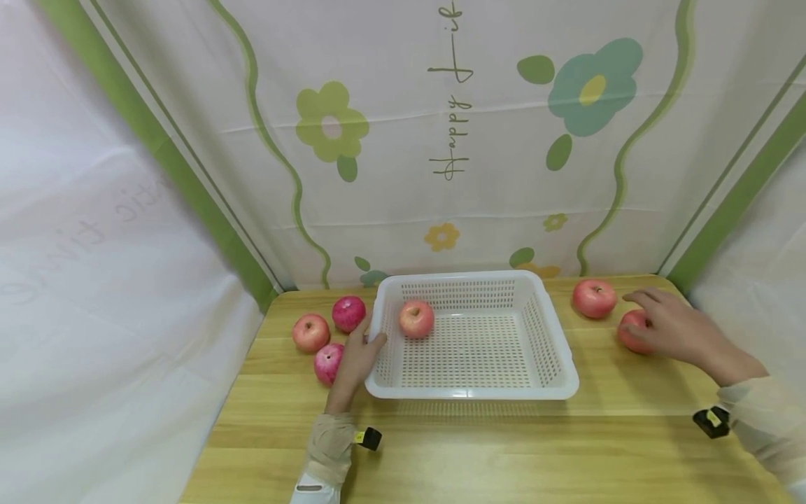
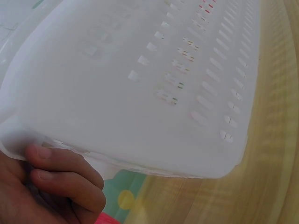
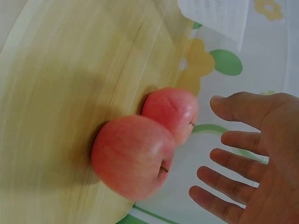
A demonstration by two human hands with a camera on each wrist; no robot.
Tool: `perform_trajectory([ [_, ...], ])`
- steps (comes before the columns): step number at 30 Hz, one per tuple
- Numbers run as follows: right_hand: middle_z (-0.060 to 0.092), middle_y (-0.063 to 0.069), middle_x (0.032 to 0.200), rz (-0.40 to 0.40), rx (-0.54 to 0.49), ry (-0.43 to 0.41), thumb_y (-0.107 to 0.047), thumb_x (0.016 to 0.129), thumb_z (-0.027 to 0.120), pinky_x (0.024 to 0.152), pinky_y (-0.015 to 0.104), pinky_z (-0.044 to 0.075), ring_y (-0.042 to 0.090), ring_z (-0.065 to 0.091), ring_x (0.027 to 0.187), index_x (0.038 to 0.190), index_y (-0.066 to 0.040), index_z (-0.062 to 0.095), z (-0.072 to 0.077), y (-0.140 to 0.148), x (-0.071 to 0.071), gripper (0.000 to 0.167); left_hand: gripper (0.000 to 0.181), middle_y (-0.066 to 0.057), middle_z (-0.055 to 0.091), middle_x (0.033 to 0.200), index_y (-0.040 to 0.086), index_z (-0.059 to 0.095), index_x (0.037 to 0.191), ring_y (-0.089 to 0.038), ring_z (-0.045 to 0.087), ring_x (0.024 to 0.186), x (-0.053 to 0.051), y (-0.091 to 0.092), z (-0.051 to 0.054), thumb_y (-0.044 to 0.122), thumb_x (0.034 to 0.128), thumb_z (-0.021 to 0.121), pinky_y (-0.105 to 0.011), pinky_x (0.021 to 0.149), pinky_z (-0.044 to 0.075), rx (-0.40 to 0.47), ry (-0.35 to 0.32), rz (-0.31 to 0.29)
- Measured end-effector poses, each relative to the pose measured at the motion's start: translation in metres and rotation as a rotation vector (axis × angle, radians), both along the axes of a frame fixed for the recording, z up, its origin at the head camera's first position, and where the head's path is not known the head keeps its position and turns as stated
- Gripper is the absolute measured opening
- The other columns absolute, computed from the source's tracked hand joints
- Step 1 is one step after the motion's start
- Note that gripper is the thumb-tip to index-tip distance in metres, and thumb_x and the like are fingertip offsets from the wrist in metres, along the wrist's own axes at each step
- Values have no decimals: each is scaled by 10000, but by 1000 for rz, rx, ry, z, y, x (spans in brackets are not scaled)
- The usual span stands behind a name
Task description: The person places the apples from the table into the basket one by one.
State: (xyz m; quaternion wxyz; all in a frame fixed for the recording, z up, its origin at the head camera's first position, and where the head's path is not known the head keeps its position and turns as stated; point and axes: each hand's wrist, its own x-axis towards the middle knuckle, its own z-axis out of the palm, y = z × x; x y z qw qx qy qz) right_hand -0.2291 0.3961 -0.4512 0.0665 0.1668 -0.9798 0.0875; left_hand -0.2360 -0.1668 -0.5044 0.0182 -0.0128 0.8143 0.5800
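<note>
My left hand (image 1: 357, 358) grips the left rim of a white perforated plastic basket (image 1: 472, 393), its fingers curled under the edge in the left wrist view. One pink-red apple (image 1: 416, 319) lies inside, toward the basket's left end. Over at the right, my right hand (image 1: 676, 329) hovers over an apple (image 1: 632, 332) and partly hides it in the head view. The right wrist view shows that hand (image 3: 252, 158) with fingers spread, apart from the nearer apple (image 3: 133, 156). Just behind that one sits another apple (image 1: 595, 299).
Left of the basket lie a light red apple (image 1: 311, 332) and two deep pink ones, one behind (image 1: 348, 313) and one partly hidden by the left wrist (image 1: 327, 364). The wooden table (image 1: 478, 455) meets a patterned cloth (image 1: 390, 196) at its back edge.
</note>
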Motion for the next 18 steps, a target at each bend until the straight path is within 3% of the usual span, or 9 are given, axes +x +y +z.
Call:
perform_trajectory([
  [7, 571, 410, 1351, -22, 10, -55, -237, 915, 808, 958, 720, 492, 609, 560, 1178, 1339, 131, 599, -10, 17, -7, 599, 678, -292, 663, 1365, 221, 348, 1683, -406, 761, 1053, 0, 0, 0, 188, 1050, 587, -472, 756, 673, -1, -2, -4],
  [18, 569, 431, 1320, -39, -7, -74, -253, 875, 846, 930, 728, 494, 629, 565, 1145, 1337, 144, 593, -21, 27, -11, 660, 675, -294, 676, 1353, 203, 349, 1682, -409, 768, 1042, 0, 0, 0, 189, 1050, 587, -487, 768, 672, 12, -5, 1],
])
